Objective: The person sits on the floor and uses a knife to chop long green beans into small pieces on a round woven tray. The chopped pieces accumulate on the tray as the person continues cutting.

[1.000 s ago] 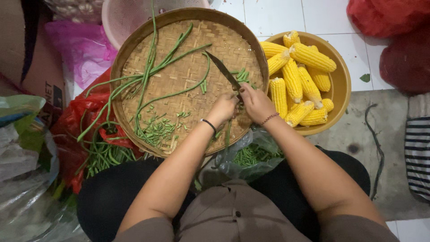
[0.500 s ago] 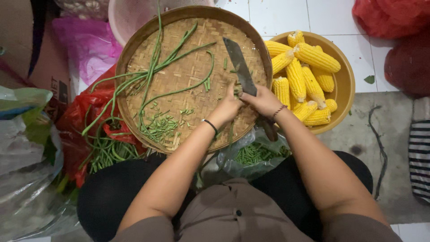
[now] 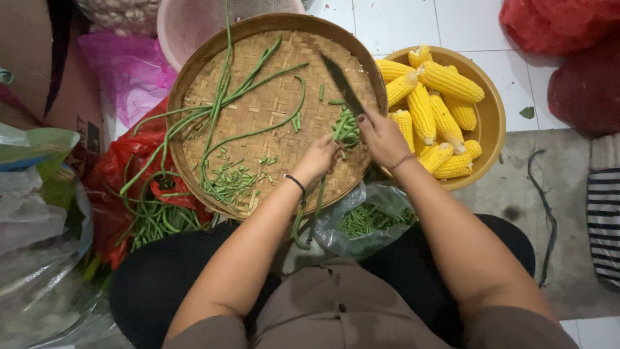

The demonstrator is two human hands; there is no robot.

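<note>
With the right hand (image 3: 382, 137) closed round the knife (image 3: 342, 84) and the left hand (image 3: 318, 158) pinching a bunch of long beans (image 3: 347, 128) just beside the blade on the woven tray (image 3: 271, 110), a slip could nick those fingertips.

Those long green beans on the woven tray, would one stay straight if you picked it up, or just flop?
Probably flop: the long beans lie in curves across the tray, and some droop over its rim. They look thin, so likely light. The bundle in the left hand hangs down past the edge.
</note>
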